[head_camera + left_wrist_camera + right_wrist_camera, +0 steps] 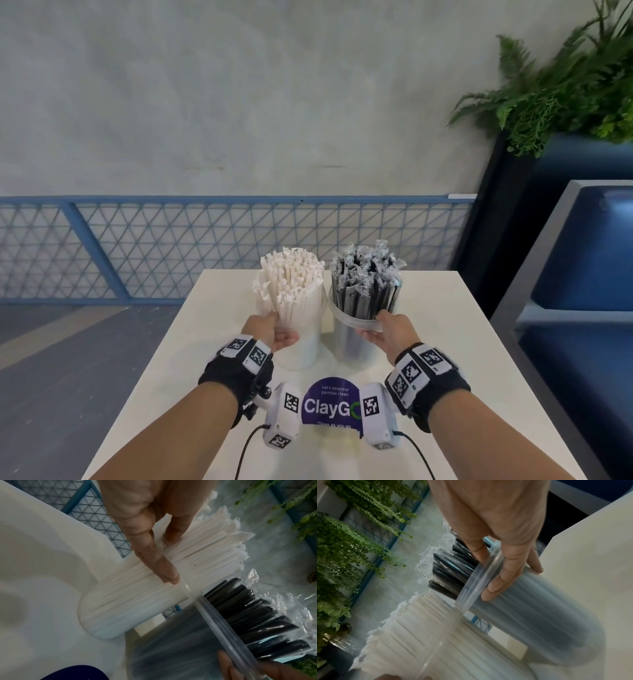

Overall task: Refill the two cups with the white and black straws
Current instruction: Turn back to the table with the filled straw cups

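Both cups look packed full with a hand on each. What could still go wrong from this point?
1. The left hand touches the white paper-wrapped straws above the rim of their clear plastic cup; pulling away could drag some out.
2. The right hand grips the rim of the tall clear cup of black plastic-wrapped straws; top-heavy, it might tip.
3. The two cups stand very close on the white table; one falling could topple the other.
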The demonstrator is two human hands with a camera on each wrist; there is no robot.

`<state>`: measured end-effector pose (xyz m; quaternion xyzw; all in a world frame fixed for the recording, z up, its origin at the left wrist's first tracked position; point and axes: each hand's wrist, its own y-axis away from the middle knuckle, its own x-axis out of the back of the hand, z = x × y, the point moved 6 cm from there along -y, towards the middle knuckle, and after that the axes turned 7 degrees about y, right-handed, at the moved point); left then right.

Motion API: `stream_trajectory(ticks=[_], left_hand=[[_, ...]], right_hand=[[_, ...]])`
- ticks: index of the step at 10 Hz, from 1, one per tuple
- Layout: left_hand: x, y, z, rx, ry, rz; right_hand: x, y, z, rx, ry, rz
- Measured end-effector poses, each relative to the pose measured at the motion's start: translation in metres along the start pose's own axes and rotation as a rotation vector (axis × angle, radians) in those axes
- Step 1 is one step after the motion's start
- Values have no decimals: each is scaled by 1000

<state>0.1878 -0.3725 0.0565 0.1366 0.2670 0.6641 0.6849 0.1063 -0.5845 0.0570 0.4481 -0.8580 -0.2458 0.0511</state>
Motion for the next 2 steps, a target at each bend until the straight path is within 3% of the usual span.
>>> stream_trajectory(ticks=[2], left_hand=[[20,21,-11,-13,5,-16]], right_hand=[[18,19,9,-40,81,-19]])
